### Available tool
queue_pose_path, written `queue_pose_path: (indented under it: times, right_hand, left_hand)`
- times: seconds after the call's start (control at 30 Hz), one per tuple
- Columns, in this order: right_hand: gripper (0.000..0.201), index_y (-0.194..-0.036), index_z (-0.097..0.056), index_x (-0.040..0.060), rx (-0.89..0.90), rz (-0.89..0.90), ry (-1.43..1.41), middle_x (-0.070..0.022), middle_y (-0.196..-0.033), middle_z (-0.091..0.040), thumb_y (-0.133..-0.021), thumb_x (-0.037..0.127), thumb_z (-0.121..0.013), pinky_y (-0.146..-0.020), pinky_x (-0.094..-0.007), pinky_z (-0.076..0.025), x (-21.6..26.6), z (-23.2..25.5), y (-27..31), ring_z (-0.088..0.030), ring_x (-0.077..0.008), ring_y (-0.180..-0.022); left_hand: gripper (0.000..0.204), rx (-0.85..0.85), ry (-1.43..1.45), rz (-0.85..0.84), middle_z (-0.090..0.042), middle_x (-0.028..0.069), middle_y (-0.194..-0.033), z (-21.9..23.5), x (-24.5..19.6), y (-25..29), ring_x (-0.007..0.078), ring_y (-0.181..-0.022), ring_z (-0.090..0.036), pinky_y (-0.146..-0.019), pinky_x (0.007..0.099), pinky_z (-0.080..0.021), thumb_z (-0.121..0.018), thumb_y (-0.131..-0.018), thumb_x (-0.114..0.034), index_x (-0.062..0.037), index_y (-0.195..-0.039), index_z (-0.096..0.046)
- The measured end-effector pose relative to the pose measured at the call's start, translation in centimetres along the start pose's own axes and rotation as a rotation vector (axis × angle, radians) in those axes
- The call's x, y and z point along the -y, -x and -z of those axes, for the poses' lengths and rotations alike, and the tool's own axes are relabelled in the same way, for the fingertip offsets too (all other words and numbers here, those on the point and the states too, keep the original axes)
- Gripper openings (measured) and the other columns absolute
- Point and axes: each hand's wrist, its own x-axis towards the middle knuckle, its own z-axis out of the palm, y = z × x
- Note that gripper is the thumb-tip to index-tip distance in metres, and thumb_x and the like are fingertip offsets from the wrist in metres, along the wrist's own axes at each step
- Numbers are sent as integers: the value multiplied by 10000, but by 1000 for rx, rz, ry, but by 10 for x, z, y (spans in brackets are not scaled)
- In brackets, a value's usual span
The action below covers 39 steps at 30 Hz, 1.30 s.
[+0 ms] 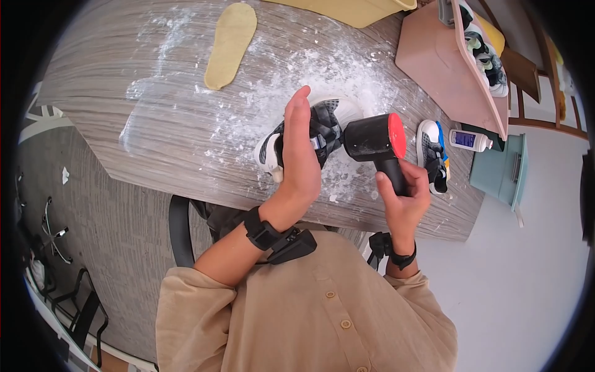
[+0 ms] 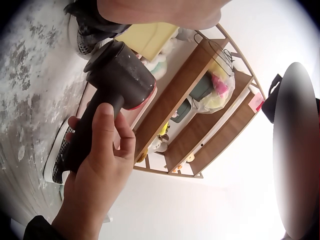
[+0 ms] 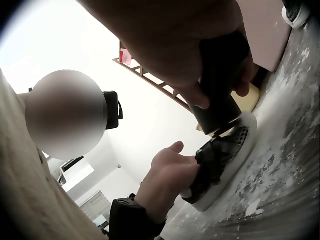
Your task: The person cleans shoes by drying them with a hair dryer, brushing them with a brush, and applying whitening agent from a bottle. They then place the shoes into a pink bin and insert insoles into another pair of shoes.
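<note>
A black-and-white sneaker point(image 1: 325, 121) with dark straps sits on the white-smeared table. My left hand point(image 1: 302, 155) is against it, fingers straight and partly covering it from above. In the right wrist view the left thumb sticks up, while the other fingers of that hand point(image 3: 172, 172) are hidden by the sneaker point(image 3: 225, 152). My right hand point(image 1: 406, 201) grips the handle of a black hair dryer point(image 1: 369, 137) with a red back end. The dryer's front end points at the sneaker, close to its upper. From the left wrist view, thumb and fingers wrap the handle point(image 2: 85, 132).
A yellow insole point(image 1: 230, 46) lies at the far left of the table. Right of the dryer are another sneaker point(image 1: 427, 152) and a white bottle point(image 1: 469, 141). A pink bin point(image 1: 434, 68) holding shoes stands behind, beside a yellow bin point(image 1: 347, 9). A teal box point(image 1: 499, 167) is at the right edge.
</note>
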Motion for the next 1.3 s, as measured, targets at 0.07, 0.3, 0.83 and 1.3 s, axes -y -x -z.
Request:
queue_pose_path:
  times: [0.07, 0.3, 0.83, 1.3]
  right_hand:
    - [387, -1048, -566, -47, 7, -1, 5, -149, -972, -670, -742, 43, -786, -775, -265, -521, 1, 1, 0, -655, -159, -881]
    - [387, -1047, -562, -46, 3, 23, 19, -148, -961, -672, -742, 37, -785, -775, -267, -523, 1, 3, 2, -659, -163, -877]
    - [392, -1052, -571, -39, -70, 82, 125, -168, -954, -681, -737, 44, -787, -747, -269, -532, -1, 7, -3, -667, -169, -852]
    - [374, -1066, -557, -47, -57, -41, 60, -146, -957, -670, -767, 41, -763, -753, -243, -500, -10, 10, -9, -638, -134, -845]
  left_hand:
    - [600, 18, 2, 5, -549, 133, -1178, 14, 11, -10, 184, -1070, -572, -944, 340, -466, -324, -1000, -477, -22, -1391, -343]
    - [608, 32, 7, -34, -558, 139, -1174, 19, 19, -15, 190, -1081, -572, -949, 345, -461, -322, -1000, -484, -20, -1392, -344]
    - [634, -30, 23, 48, -530, 152, -1220, -3, -8, -2, 204, -1103, -564, -958, 345, -457, -332, -990, -498, -8, -1393, -331]
    - [636, 2, 97, 31, -525, 178, -1208, 16, 11, -14, 236, -1089, -580, -944, 377, -476, -340, -985, -500, -6, -1386, -333]
